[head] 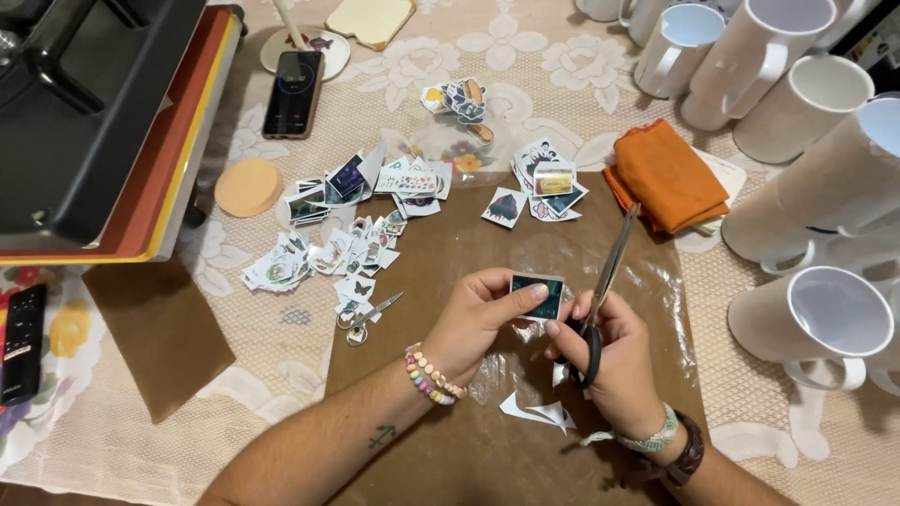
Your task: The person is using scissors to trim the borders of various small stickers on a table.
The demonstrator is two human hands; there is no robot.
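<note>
Left hand (473, 319) pinched small dark printed picture (537, 296) above brown paper sheet (441, 253). Right hand (609, 351) gripped scissors (605, 281), blades beside picture edge. Cut-out pictures (356, 225) piled on desk (525, 66); white offcuts (539, 412) below hands. Trimming judged partly done.

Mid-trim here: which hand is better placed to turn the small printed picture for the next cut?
Left. The left hand already pinches the small printed picture, while the right hand is occupied with the scissors.
</note>
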